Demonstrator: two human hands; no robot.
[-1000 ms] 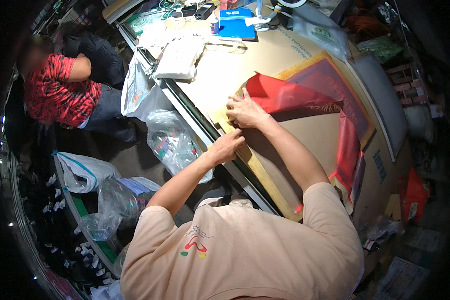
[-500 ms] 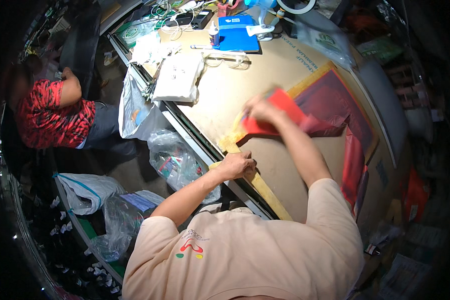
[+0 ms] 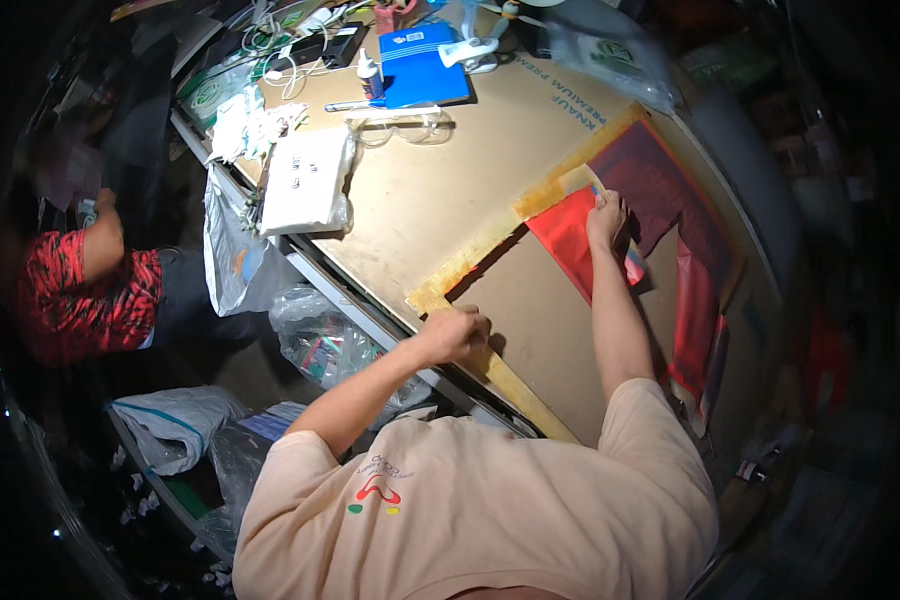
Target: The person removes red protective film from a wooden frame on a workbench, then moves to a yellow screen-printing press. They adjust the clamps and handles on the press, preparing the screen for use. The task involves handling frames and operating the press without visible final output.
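A yellow-stained screen frame (image 3: 532, 393) lies on the tabletop, its near left corner at the table edge. My left hand (image 3: 455, 335) is closed on the bar beside that corner. Red mesh sheet (image 3: 562, 238) hangs loose from the frame's far bar. My right hand (image 3: 608, 218) pinches the mesh close to that bar, with the forearm crossing the frame's opening. Darker mesh (image 3: 642, 180) still spans the far right corner. A torn red strip (image 3: 692, 330) droops along the right side. Bare board shows through the opened part.
On the table (image 3: 410, 215) are a white packet (image 3: 305, 180), clear safety glasses (image 3: 405, 127), a blue notebook (image 3: 420, 75), a small bottle (image 3: 370, 78) and tangled cables. Plastic bags (image 3: 325, 335) hang by the left edge. A person in a red patterned shirt (image 3: 90, 295) sits at left.
My right hand has moved right along the far bar with the red mesh, exposing more of that bar. My left hand stays on the frame near the corner. The whole view has shifted slightly.
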